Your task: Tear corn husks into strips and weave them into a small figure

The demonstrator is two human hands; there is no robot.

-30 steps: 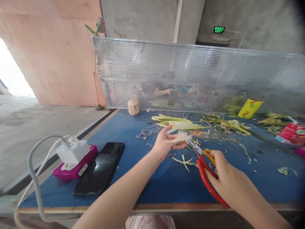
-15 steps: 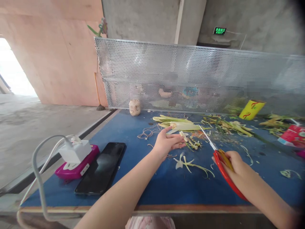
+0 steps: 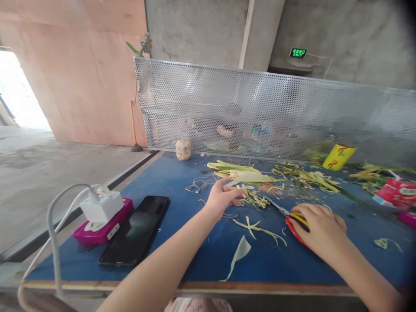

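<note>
My right hand (image 3: 320,227) grips a pair of scissors (image 3: 282,209) with red and yellow handles, low over the table, blades pointing left. My left hand (image 3: 224,197) reaches over the scraps, its fingers apart and nothing visible in them. Beside its fingertips lies a small heap of cut pale pieces (image 3: 256,199). Just beyond are long pale green, husk-like leaves (image 3: 248,173). In front of my left hand lies a split strip spread like a star (image 3: 251,226). A loose whitish piece of leaf (image 3: 241,251) sits nearer the front edge.
On the left are a black phone (image 3: 136,232) and a magenta power strip (image 3: 97,229) with a white charger (image 3: 100,206) and cables. A perforated metal panel (image 3: 208,99) borders the back. Farther right stand a yellow roll (image 3: 339,157), leaf scraps (image 3: 312,178) and a red carton (image 3: 394,193).
The scissors have come down and toward me, their tips leaving the long leaves. The whitish leaf piece now lies nearer the front edge. My left hand has shifted slightly left.
</note>
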